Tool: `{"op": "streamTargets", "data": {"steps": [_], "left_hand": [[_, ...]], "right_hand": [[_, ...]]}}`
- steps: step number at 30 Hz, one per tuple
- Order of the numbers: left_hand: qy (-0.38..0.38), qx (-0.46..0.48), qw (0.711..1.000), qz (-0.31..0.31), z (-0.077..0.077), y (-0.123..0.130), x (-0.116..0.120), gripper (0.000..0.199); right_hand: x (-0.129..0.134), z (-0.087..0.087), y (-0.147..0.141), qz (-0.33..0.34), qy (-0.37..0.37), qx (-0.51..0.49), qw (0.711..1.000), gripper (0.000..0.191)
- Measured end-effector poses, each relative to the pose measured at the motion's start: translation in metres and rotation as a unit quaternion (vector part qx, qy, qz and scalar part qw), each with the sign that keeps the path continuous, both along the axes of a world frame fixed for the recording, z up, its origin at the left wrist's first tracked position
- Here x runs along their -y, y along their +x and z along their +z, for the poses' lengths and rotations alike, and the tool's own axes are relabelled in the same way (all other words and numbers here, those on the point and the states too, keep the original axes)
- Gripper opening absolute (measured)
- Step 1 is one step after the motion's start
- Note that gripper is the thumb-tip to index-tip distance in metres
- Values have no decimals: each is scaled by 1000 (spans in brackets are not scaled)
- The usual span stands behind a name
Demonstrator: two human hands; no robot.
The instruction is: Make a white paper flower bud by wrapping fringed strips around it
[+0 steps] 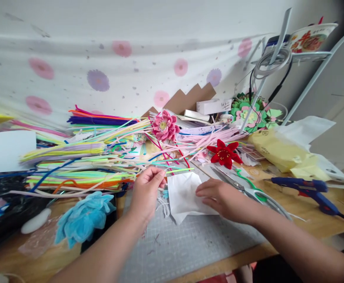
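Observation:
My left hand [150,188] pinches one end of a short yellow-green pipe cleaner [181,171], which points to the right above the top edge of a white paper sheet [182,198]. Palm down, my right hand [223,198] lies over the right part of that sheet with its fingers stretched out; its thumb side is partly hidden. Beneath the sheet is a grey cutting mat [160,251]. Large scissors [247,188] lie just beyond my right wrist. Behind my hands are a red felt-like flower [224,153] and a pink flower [163,125].
Bundles of coloured pipe cleaners [80,177] cover the back left. A blue fluffy flower [85,218] stands at the left. On the right lie a blue glue gun [304,188] and a yellow plastic bag [278,149]. A metal rack [310,56] carries a paper bowl [311,38].

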State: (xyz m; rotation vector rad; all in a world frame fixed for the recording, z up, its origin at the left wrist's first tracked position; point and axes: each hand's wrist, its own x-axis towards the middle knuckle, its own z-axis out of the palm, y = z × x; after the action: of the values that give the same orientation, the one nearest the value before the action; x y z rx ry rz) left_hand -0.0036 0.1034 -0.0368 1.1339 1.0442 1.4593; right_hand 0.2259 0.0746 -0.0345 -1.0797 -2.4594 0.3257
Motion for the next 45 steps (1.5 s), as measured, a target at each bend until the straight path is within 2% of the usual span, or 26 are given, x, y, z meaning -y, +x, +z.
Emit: {"op": "streamTargets", "data": {"steps": [3,6,8,10,13,16,17,19,22,24,25,27,28,31,33,35,38,40,43,45], "left_hand": [[4,17,1000,17,0,0,-1,13],[2,24,1000,14,1,-1,-1,14],[2,28,1000,13,1,-1,-1,14],[6,34,999,17,1,-2,-1,14],[12,47,998,30,0,-3,-2,13],[13,59,997,45,0,-3,-2,12],[11,63,997,48,0,-3,-2,11],[6,68,996,52,-1,-2,-3,11],[-4,69,996,54,-2,-1,-2,11],[-12,63,997,49,-4,0,-2,11],[-16,60,997,46,-5,0,-2,11],[-21,54,997,44,-7,0,-3,11],[-23,53,997,47,-8,0,-4,11],[-38,59,996,61,-12,-3,-10,11],[-51,63,995,62,-14,-6,-15,11],[-64,63,995,52,-16,-7,-19,12],[-76,51,995,40,-17,-8,-22,12],[-81,35,995,36,-18,-8,-22,10],[-87,7,996,27,-21,-7,-21,9],[-89,-10,996,19,-22,-6,-21,9]], "right_hand": [[4,13,6,26,-61,-8,998,20],[14,21,-1,71,-109,54,990,11],[19,21,-7,85,-119,99,984,18],[16,23,-8,79,-131,86,985,31],[-2,37,-1,13,-143,-33,989,33],[-29,66,2,-97,-131,-188,969,27],[-38,78,-2,-118,-123,-248,954,27],[-54,102,-18,-117,-81,-358,923,29],[-82,131,-62,-91,78,-427,896,33],[-104,138,-100,-56,171,-423,888,36],[-116,137,-120,-44,198,-407,890,37],[-139,128,-157,-19,198,-320,926,36],[-149,120,-173,8,165,-239,957,36],[-163,94,-197,63,107,-140,982,32],[-157,81,-188,54,96,-124,986,30],[-137,70,-164,14,92,-115,989,23],[-92,45,-115,-47,68,-72,994,13],[-61,21,-90,-53,30,-20,998,11],[-28,-14,-77,-86,2,34,996,11],[-19,-26,-81,-116,-2,58,992,12]]}}
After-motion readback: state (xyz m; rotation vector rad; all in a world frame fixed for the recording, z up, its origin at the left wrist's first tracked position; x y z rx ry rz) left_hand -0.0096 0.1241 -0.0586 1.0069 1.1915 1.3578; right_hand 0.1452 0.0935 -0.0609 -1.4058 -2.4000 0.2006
